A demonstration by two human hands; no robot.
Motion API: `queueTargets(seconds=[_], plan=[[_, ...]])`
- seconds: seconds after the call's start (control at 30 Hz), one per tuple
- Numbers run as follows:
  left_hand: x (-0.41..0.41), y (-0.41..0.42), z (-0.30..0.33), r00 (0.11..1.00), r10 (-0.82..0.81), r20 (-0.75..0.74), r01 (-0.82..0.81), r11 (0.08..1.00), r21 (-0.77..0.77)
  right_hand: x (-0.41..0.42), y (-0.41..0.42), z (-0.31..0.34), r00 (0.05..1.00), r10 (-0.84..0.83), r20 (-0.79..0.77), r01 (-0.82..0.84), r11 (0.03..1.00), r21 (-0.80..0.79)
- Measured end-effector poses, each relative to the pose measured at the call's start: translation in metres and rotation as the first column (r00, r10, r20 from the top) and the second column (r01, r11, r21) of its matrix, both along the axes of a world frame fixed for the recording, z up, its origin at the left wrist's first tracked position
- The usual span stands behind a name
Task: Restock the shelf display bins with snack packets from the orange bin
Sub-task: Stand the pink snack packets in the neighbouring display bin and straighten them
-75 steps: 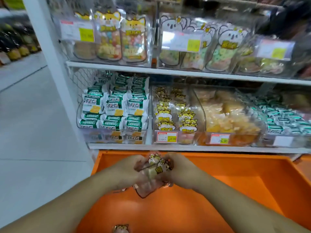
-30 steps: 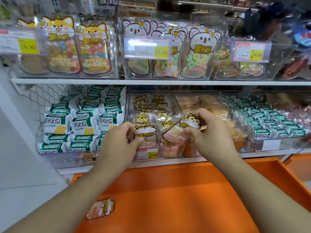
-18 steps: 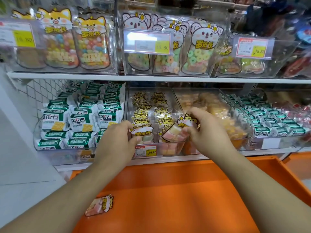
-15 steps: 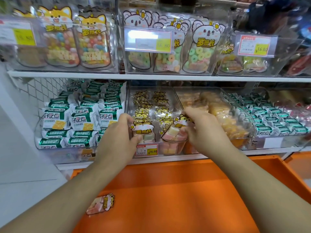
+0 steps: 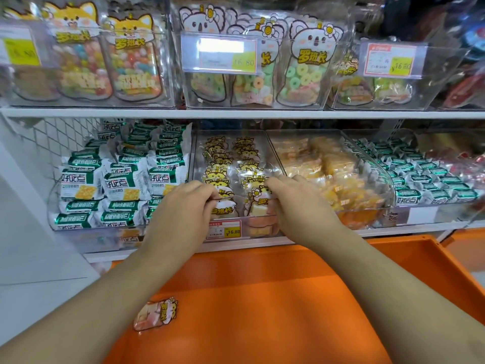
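Now tucking packets into the middle clear bin (image 5: 236, 143).

My left hand (image 5: 183, 206) and right hand (image 5: 296, 203) each pinch a snack packet (image 5: 258, 203), standing them upright; one packet (image 5: 157, 312) lies lower left in the orange bin (image 5: 262, 311).

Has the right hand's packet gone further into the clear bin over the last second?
Yes. The right hand has lowered its packet from above the rim of the clear bin down behind the front wall, above the price tag.
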State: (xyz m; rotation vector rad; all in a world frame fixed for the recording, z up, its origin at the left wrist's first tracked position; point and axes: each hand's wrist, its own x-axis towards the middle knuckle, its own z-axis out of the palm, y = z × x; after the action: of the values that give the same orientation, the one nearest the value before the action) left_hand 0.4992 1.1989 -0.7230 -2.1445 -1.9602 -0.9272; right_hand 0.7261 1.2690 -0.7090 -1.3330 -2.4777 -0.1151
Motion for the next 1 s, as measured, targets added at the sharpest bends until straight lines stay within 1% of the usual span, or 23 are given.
queueTargets(seconds=[0.07,0.17,0.33,0.5,0.6,0.7,0.77,0.87,0.93,1.0], plan=[[-0.002,0.001,-0.001,1.0,0.003,0.009,-0.003,1.0,-0.021,-0.002,0.001,-0.001,1.0,-0.011,0.006,0.011,1.0,0.016],[-0.002,0.0,-0.003,1.0,0.001,-0.018,-0.001,1.0,-0.01,-0.008,0.002,-0.004,1.0,-0.021,0.005,0.02,0.999,0.042],[0.0,-0.002,-0.006,0.998,-0.048,-0.044,0.048,0.999,0.002,-0.011,0.009,-0.014,1.0,-0.013,-0.009,0.013,0.999,0.048],[0.003,0.008,-0.005,0.993,-0.061,-0.099,0.064,0.998,0.028,-0.012,0.008,-0.018,0.995,-0.04,0.09,0.039,0.999,0.011],[0.008,0.016,-0.007,0.993,-0.064,-0.101,0.065,0.998,0.006,-0.011,0.008,-0.015,0.995,-0.019,0.095,0.02,1.0,-0.013],[0.011,0.02,-0.009,0.991,-0.063,-0.117,0.061,0.998,-0.021,-0.006,0.008,-0.016,0.998,0.014,0.06,-0.015,1.0,0.01],[0.009,0.022,-0.011,0.989,-0.051,-0.141,0.046,0.998,-0.035,-0.001,0.009,-0.019,1.0,0.031,0.0,-0.031,0.998,0.055],[0.009,0.023,-0.014,0.971,-0.003,-0.239,-0.017,0.996,-0.085,0.0,0.012,-0.022,0.999,0.017,-0.051,-0.012,0.995,0.099],[0.01,0.025,-0.014,0.957,0.011,-0.291,-0.047,0.992,-0.114,-0.002,0.013,-0.023,0.998,-0.012,-0.057,0.017,0.996,0.088],[0.01,0.025,-0.012,0.957,-0.002,-0.291,-0.038,0.99,-0.133,-0.005,0.013,-0.026,0.999,-0.026,-0.046,0.029,0.998,0.062]])
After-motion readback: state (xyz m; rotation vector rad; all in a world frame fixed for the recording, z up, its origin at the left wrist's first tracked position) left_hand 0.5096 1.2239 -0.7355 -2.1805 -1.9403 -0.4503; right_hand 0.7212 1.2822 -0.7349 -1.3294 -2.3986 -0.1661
